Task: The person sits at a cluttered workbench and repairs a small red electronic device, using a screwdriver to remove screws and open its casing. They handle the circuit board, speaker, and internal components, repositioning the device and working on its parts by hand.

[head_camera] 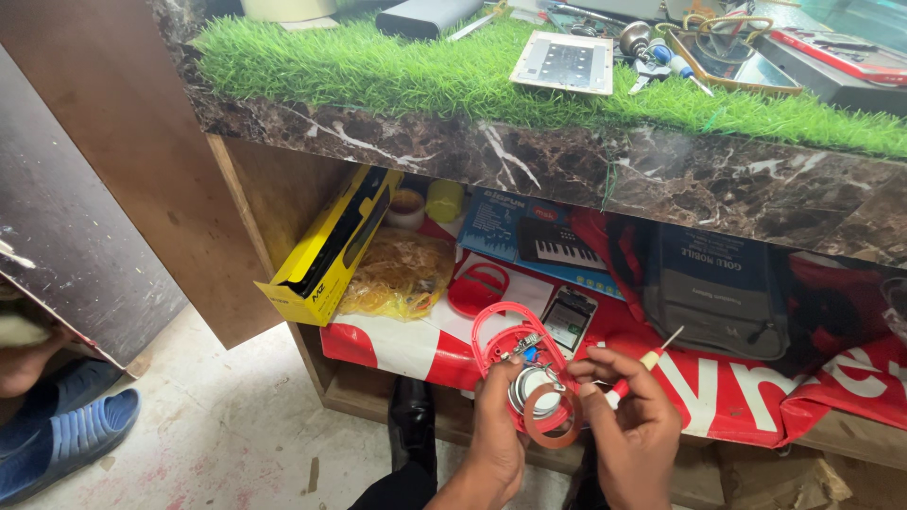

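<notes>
- Lower centre of frame: left hand (496,425) cradling an opened red device shell (515,354), fingers wrapped round its lower edge, pressed onto the plastic.
- Seated in the shell: round silver speaker (531,387), small circuit board with wires above it, brown ring gasket (553,416) hanging loose at the bottom rim.
- Right hand (628,416) just beside the shell; fingers pinching a red-handled screwdriver (647,364) (tip angled up and right, away from the work), thumb and forefinger also touching the shell's right edge.
- Behind, on the shelf under the counter (586,170): matching red cover (477,288), phone (570,319), yellow box (326,250), bag of rubber bands (402,274), grey bag (723,293).
- Upper frame: green turf mat on the counter, white tablet-like panel (565,62), loose tools to the right.
- Lower left: blue sandals (66,439) of another person.
- Risks, judged: gasket not seated, likely to drop to the floor if the shell tips; thin wires could tear if the speaker slips out; screwdriver held while the same hand grips the shell (divided grip), so either may slide.
</notes>
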The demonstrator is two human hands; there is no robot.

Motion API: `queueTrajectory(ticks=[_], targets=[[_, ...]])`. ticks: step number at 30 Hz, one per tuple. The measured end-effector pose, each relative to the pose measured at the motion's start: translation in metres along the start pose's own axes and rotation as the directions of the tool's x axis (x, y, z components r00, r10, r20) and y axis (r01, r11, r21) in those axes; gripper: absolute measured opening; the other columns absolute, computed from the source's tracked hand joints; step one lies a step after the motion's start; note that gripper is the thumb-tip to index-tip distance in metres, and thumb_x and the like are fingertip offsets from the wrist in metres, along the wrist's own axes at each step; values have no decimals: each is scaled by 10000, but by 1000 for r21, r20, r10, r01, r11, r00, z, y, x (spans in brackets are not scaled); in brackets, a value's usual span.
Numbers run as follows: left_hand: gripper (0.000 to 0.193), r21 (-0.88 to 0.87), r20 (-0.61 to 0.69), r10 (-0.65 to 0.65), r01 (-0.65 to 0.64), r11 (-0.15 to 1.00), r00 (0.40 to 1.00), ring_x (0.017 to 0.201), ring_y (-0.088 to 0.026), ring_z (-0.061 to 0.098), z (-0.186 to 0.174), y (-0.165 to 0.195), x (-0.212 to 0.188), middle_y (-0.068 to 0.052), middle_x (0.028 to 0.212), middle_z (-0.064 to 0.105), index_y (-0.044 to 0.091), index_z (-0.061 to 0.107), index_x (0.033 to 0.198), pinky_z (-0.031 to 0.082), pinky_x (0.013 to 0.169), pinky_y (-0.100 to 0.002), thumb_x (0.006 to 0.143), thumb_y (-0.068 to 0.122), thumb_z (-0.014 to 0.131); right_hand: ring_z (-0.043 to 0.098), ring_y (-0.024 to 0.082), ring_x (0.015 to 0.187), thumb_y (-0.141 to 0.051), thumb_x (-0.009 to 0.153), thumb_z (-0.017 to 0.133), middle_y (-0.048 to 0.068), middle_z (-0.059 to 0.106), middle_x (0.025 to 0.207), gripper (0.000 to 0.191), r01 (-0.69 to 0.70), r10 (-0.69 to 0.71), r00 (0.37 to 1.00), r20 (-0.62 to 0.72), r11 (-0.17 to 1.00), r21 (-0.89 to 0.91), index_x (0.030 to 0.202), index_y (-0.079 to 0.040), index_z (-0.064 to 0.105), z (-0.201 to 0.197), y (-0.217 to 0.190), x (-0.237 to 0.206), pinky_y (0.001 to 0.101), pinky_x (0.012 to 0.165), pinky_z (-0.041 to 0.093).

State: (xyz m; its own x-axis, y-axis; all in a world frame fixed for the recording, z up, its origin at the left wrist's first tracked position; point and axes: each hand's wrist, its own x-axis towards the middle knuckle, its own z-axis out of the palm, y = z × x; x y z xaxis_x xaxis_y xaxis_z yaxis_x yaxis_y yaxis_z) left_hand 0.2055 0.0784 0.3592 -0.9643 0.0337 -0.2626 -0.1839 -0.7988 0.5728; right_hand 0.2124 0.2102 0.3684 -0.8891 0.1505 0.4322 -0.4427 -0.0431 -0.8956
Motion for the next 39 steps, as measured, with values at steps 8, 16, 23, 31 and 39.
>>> queueTrajectory(ticks=[8,16,23,31,39], targets=[[466,-68,83,-59,65,996,995,904,-209,743,-4,0,0,-106,992,754,57,668,1135,588,842,-372,876,419,530,687,164,994,152,854,601,159,730,1058,380,155,-158,987,-24,981,-115,1225,74,620,3,0,-5,266,854,568],[680,-54,269,-74,92,994,960,1005,-323,760,5,11,-9,-237,1073,766,-72,639,1242,588,943,-404,868,460,440,671,165,1030,178,846,608,164,679,1081,461,175,-177,982,-64,984,-34,1294,76,568,0,-4,-1,268,887,554],[649,-77,248,-52,73,994,967,997,-295,760,5,13,-8,-228,1072,773,-70,648,1217,587,938,-404,870,435,434,648,174,1035,131,850,629,176,647,1184,502,24,-26,1000,7,982,186,1343,63,555,-2,-1,3,278,874,544],[540,-34,247,1,8,999,969,996,-245,744,-6,2,2,-170,1060,765,-58,664,1172,582,927,-376,908,367,460,666,189,1052,107,835,634,183,655,1189,505,-193,178,981,81,941,277,1333,59,565,-2,7,6,299,883,550],[466,18,252,17,-22,1000,968,974,-238,742,-8,0,1,-157,1049,761,-28,662,1167,587,911,-376,869,286,487,657,165,1021,144,794,675,158,652,1176,525,-252,237,968,86,925,286,1305,66,585,-6,10,9,297,859,548]])
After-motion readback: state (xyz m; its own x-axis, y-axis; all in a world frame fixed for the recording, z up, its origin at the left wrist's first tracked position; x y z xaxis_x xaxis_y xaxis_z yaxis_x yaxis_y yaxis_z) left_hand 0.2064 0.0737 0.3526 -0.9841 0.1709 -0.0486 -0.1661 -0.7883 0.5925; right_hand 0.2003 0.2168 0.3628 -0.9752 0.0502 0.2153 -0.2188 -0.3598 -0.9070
